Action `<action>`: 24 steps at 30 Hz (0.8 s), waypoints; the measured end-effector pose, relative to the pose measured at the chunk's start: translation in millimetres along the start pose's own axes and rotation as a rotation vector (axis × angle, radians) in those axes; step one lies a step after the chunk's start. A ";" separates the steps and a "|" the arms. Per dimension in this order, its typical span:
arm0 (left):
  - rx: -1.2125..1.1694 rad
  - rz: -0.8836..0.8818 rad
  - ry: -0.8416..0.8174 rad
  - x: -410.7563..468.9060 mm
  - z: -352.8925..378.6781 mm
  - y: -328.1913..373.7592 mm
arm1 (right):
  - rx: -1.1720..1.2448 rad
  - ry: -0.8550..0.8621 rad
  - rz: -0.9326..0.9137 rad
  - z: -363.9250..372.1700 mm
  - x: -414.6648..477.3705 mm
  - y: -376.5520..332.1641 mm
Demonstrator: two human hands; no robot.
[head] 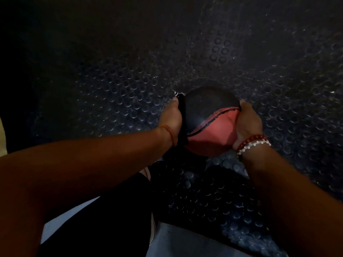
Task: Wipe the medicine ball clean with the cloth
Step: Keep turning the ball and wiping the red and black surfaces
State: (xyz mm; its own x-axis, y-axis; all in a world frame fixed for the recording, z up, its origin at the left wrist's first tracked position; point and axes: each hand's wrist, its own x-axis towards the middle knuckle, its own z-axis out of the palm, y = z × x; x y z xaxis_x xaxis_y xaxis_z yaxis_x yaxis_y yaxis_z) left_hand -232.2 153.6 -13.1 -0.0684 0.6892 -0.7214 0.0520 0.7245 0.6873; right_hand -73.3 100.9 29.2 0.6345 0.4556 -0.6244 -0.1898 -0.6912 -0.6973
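Observation:
A black and red medicine ball (209, 115) sits on the studded floor in the middle of the head view. My left hand (170, 117) presses a dark cloth (182, 125) flat against the ball's left side; a small striped tag of the cloth sticks out past my fingertips. The cloth's lower end hangs down below my wrist. My right hand (248, 123) cups the ball's right side, fingers curved round it. Most of both palms is hidden against the ball.
Dark rubber flooring with round studs (130, 86) spreads all around the ball. My leg in dark clothing (111, 219) fills the lower left. A pale surface (178, 243) shows at the bottom edge. The scene is dim.

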 end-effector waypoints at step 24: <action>0.878 0.814 -0.260 -14.4 17.4 50.2 | -0.161 0.075 -0.228 9.3 1.1 -15.7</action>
State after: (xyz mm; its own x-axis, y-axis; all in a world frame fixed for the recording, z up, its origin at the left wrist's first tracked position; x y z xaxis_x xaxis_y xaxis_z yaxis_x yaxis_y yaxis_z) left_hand -211.3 180.2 30.3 0.4935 0.8524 -0.1727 0.6476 -0.2276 0.7272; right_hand -76.6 117.5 36.1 0.7019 0.5711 -0.4257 0.0817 -0.6582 -0.7484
